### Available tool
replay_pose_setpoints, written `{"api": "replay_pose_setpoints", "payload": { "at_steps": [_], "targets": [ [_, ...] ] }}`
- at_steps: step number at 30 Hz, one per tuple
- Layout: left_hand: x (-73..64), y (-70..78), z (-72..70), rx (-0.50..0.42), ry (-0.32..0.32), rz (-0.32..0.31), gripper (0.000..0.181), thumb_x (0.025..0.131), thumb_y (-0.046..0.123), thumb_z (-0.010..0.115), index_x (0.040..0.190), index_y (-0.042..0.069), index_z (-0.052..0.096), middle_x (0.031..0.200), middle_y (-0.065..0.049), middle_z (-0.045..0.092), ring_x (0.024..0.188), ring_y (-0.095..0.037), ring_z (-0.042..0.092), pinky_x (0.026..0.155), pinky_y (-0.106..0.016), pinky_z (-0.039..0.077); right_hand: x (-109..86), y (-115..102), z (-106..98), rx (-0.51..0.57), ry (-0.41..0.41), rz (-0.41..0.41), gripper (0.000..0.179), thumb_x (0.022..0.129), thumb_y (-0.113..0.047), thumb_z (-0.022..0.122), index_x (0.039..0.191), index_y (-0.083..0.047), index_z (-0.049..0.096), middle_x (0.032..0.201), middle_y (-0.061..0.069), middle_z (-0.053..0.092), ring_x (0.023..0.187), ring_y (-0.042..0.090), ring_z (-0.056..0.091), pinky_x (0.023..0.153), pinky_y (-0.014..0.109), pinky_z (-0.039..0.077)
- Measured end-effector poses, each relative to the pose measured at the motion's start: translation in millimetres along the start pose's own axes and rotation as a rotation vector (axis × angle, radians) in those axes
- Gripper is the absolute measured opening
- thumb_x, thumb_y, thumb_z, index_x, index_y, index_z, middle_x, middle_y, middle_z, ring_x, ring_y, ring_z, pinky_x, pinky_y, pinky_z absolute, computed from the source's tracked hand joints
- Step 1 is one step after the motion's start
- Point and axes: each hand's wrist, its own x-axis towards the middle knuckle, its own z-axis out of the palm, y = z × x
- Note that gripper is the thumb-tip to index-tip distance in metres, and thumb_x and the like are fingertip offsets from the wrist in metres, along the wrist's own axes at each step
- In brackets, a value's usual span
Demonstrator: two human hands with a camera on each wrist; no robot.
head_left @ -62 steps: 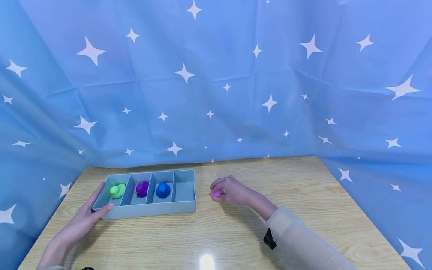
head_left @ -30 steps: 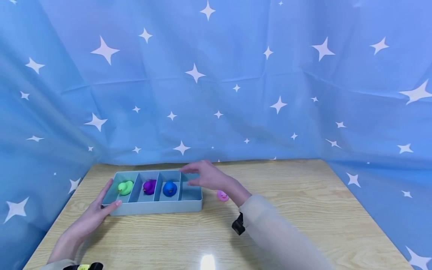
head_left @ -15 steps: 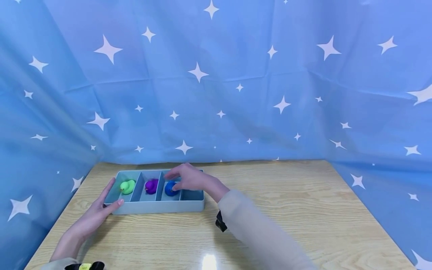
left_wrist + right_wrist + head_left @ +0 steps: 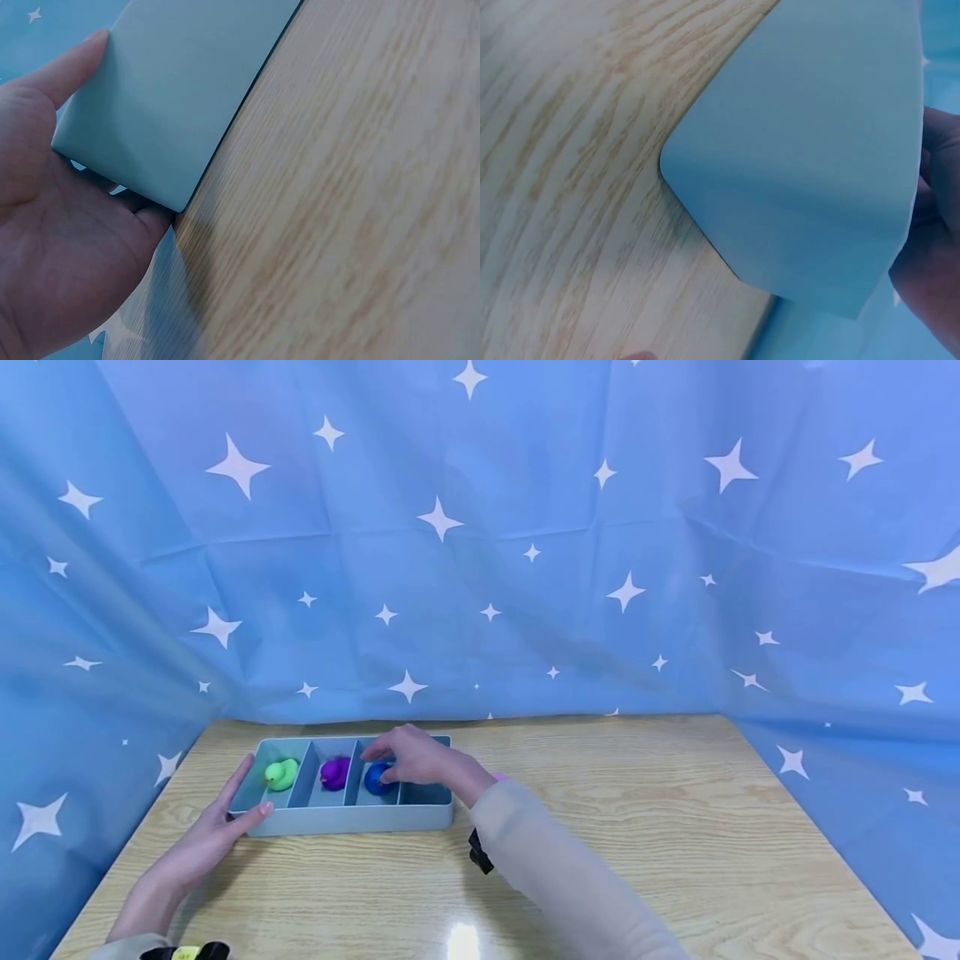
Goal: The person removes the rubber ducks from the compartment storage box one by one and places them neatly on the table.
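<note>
Head view: the divided tray point(image 4: 352, 821) is gripped by the left hand point(image 4: 198, 852); in its third-from-left compartment, the blue toy duck point(image 4: 377, 782) is partly hidden by the right hand point(image 4: 422, 757), whose grasp cannot be told. Right of the tray, a pink object point(image 4: 500, 776) is mostly hidden.

Partly covered things around the box point(image 4: 348, 821)
Of a pink thing point(image 4: 499, 776), located beyond the right end of the box, only a sliver appears above the right sleeve point(image 4: 558, 881). The right hand point(image 4: 414, 757) covers part of the blue duck point(image 4: 374, 782), and whether it grips, I cannot tell. In the left wrist view, the left hand point(image 4: 64, 247) has its fingers partly hidden behind the box's end. The near edge of the table point(image 4: 720, 835) is cut off.
</note>
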Motion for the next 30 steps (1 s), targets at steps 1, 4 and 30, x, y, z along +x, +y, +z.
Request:
{"api": "replay_pose_setpoints", "payload": {
  "at_steps": [1, 4, 30],
  "targets": [
    [0.0, 0.2, 0.2, 0.000, -0.001, 0.001, 0.091, 0.108, 0.032, 0.054, 0.161, 0.034, -0.020, 0.164, -0.024, -0.027, 0.143, -0.063, -0.017, 0.106, -0.083, 0.005, 0.1, 0, 0, -0.013, -0.001, 0.003, 0.042, 0.093, -0.006, 0.077, 0.134, -0.012, 0.069, 0.131, -0.002, 0.069, 0.120, 0.008, 0.063, 0.100, 0.019, 0.047],
    [0.5, 0.2, 0.9, 0.002, -0.002, 0.001, 0.091, 0.108, 0.032, 0.054, 0.161, 0.034, -0.020, 0.164, -0.024, -0.027, 0.143, -0.063, -0.017, 0.105, -0.083, 0.005, -0.2, -1, 1, -0.053, -0.005, 0.018, 0.041, 0.094, -0.007, 0.075, 0.134, -0.013, 0.069, 0.131, -0.002, 0.069, 0.121, 0.009, 0.062, 0.101, 0.020, 0.046],
    [-2.1, 0.5, 1.8, 0.008, 0.006, 0.023, 0.090, 0.109, 0.029, 0.053, 0.161, 0.031, -0.020, 0.164, -0.023, -0.027, 0.143, -0.062, -0.019, 0.105, -0.083, 0.005, 0.9, -5, 15, -0.095, 0.044, 0.023, 0.030, 0.096, -0.006, 0.073, 0.125, -0.013, 0.076, 0.123, -0.002, 0.072, 0.115, 0.009, 0.063, 0.095, 0.017, 0.049]
  ]
}}
